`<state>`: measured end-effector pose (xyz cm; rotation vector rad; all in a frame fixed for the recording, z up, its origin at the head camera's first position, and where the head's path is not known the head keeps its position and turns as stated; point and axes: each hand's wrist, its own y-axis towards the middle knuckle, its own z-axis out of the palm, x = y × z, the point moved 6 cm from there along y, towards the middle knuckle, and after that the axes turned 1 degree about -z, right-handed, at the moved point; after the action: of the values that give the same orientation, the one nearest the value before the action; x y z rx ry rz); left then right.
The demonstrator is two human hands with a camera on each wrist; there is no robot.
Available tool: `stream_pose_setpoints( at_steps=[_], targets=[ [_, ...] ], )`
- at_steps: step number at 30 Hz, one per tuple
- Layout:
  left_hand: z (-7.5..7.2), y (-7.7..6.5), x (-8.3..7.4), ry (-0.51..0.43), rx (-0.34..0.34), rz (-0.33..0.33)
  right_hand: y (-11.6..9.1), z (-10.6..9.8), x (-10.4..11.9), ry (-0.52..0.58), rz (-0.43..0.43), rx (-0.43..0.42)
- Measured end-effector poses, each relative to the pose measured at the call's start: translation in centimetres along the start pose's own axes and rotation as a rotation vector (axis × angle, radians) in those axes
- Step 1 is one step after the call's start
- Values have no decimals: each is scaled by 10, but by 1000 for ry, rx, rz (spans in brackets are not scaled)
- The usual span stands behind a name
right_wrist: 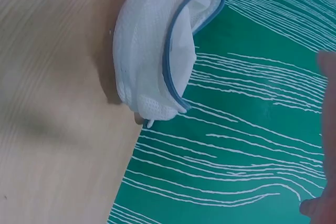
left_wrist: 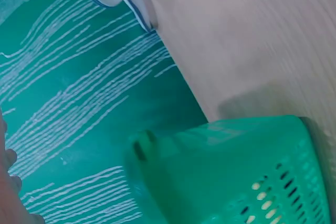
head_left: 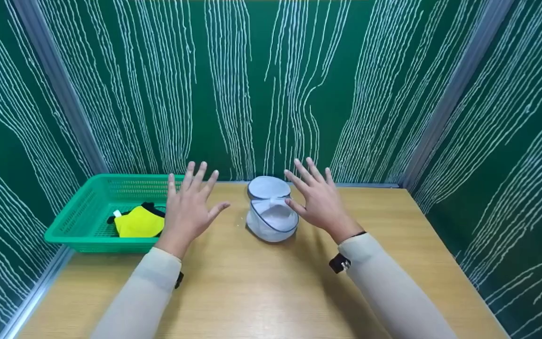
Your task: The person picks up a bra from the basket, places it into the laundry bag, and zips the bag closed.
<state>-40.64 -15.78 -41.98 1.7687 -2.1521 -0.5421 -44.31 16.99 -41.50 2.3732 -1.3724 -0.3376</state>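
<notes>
A white mesh laundry bag (head_left: 271, 230) with dark blue piping stands on the wooden table, its round lid flap (head_left: 268, 187) tipped back and its mouth open. My left hand (head_left: 187, 212) hovers with fingers spread, between the bag and a green plastic basket (head_left: 75, 207). On the bag's right is my right hand (head_left: 320, 205), also spread and holding nothing. Inside the basket lies a yellow fabric piece (head_left: 139, 222) with black parts and a white tag; the left hand partly covers it. The right wrist view shows the bag (right_wrist: 144, 45) from the side, apart from the fingers.
The wooden table (head_left: 252, 292) ends at a green wall (head_left: 261, 94) with wavy white lines. Metal posts (head_left: 454, 94) stand at the corners, and similar panels close both sides. The basket sits at the table's left back edge.
</notes>
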Motion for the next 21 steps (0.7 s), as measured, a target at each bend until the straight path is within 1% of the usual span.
stream_pose_setpoints(
  at_steps=[5, 8, 11, 17, 21],
  targets=[
    [9, 0, 15, -10, 21, -55, 3, 12, -1, 17, 35, 57],
    [14, -2, 25, -27, 61, -101, 4, 18, -4, 47, 74, 97],
    [20, -6, 35, -42, 102, -163, 3, 24, -7, 74, 123, 142],
    [34, -16, 52, -90, 172, -308, 0, 36, -19, 60, 211, 173],
    [41, -20, 60, -154, 237, -386, -1, 50, -28, 113, 309, 213]
  ],
)
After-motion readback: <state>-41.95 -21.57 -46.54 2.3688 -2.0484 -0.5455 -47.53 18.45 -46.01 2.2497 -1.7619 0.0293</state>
